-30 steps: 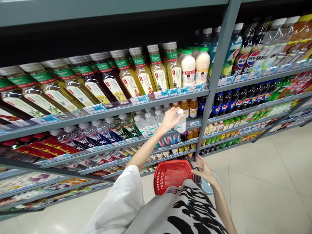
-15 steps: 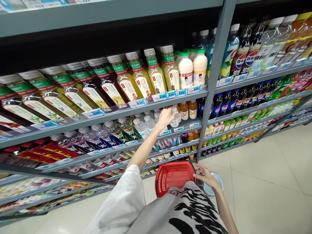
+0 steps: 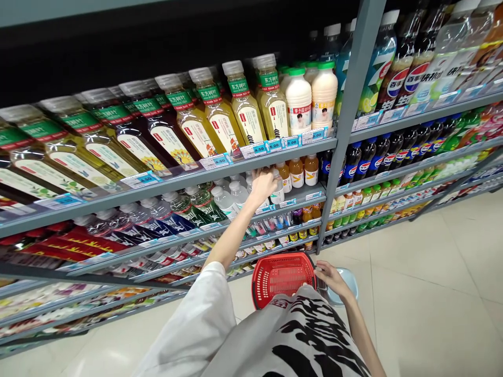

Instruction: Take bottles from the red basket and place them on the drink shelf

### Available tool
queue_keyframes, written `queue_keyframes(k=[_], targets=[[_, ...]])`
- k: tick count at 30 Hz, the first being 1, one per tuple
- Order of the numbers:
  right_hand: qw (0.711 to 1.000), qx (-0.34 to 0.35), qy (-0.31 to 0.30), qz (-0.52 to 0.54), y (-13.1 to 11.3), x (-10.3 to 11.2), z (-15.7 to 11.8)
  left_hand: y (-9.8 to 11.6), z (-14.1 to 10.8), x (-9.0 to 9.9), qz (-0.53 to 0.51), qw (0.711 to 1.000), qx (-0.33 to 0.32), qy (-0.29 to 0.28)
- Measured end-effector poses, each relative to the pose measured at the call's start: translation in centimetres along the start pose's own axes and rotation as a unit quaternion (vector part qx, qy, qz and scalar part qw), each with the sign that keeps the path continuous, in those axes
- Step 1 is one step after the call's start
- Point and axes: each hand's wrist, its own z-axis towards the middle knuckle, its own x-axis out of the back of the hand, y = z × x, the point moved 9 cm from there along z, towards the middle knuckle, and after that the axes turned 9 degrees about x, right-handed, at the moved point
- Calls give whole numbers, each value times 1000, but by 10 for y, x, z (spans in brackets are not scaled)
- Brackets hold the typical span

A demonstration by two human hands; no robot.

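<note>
My left hand (image 3: 264,184) reaches into the second shelf, its fingers curled at a clear bottle with a pale label (image 3: 277,192); the shelf edge and the hand hide part of the contact. Orange drink bottles (image 3: 297,173) stand just right of it, and clear bottles (image 3: 223,200) to its left. Low down, my right hand (image 3: 330,277) is at the right rim of a red shopping basket (image 3: 283,277), its fingers bent and apart. Whether those fingers hold the basket's dark handle is unclear.
Tea bottles (image 3: 194,133) and white bottles with green caps (image 3: 298,99) line the shelf above. A grey upright post (image 3: 349,104) divides the shelving. A light blue object (image 3: 348,285) is on the tiled floor (image 3: 424,293) beside the basket.
My left hand has shifted slightly left and deeper under the upper shelf, and the clear bottle sits a little lower and further left. My right hand stays by the basket. The view has shifted slightly.
</note>
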Motion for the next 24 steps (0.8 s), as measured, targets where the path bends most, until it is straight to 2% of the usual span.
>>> queue_keyframes(k=[10,18,24], targets=[[1000,-13,3,-19,1,0,2,-12,-1,-4,-3,1000,-3,3],[1000,-5,8,-30,-1,-2,2,-23,-1,-12,-20,999,22,-36],[999,-19,8,-33,4,-4,-1,-22,-4,-8,-20,999,16,-22]])
